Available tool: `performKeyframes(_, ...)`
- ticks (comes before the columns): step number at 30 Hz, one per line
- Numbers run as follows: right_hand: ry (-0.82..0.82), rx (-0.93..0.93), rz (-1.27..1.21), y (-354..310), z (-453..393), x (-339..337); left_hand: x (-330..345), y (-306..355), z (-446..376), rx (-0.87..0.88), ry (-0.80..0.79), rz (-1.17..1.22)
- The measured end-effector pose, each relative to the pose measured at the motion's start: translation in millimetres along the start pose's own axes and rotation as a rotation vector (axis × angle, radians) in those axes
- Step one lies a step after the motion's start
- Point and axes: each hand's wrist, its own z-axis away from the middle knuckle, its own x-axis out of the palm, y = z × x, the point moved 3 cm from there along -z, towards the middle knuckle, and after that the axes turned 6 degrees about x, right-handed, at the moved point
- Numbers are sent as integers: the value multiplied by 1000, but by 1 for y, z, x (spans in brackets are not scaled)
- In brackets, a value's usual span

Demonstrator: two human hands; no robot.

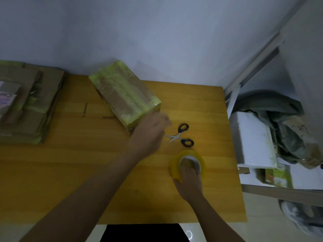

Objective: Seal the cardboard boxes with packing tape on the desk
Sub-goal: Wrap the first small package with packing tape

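Single head view, no second view to overlap. Looks forward and steeply down from above desk (70, 172), wide-angle, edges bent. Near: both forearms enter from bottom edge. Wall (157, 32) fills top, shelf (262, 154) at right edge.

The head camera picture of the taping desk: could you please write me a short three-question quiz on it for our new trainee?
1. True or false: the scissors lie on the desk between the taped box and the tape roll.
2. Which hand holds the tape roll? A) left B) right C) neither
3. Fill in: the stack of flat cardboard lies at the desk's far ____ side.

Key
1. True.
2. B: the right hand grips the roll, fingers in its core; the left hand is at the box's near corner, too blurred to judge its grip.
3. Left.
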Motion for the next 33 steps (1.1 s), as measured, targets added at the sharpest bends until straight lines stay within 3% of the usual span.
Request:
performKeyframes(3, 30, -38, -72, 10, 7, -3, 51, 28, 42, -322, -462, 430)
performKeyframes(5, 49, -57, -131, 16, 8, -4, 69, 41, 55, -500, -619, 607)
performKeyframes(7, 57, -69, -190, 23, 9, -2, 74, 52, 56, -573, -575, 779)
performKeyframes(9, 74, -84, -252, 30, 12, -1, 78, 55, 57, -600, -462, 804)
performKeyframes(14, 127, -120, -401, 34, 18, -19, 93, 43, 77, -538, -470, 609)
performKeyframes(24, 187, -257, -586, 21, 10, -80, 47, 52, 41, -430, -138, 432)
performKeyframes(33, 235, -389, -639, 0, 8, -125, 9, 48, 23, -422, -41, 334)
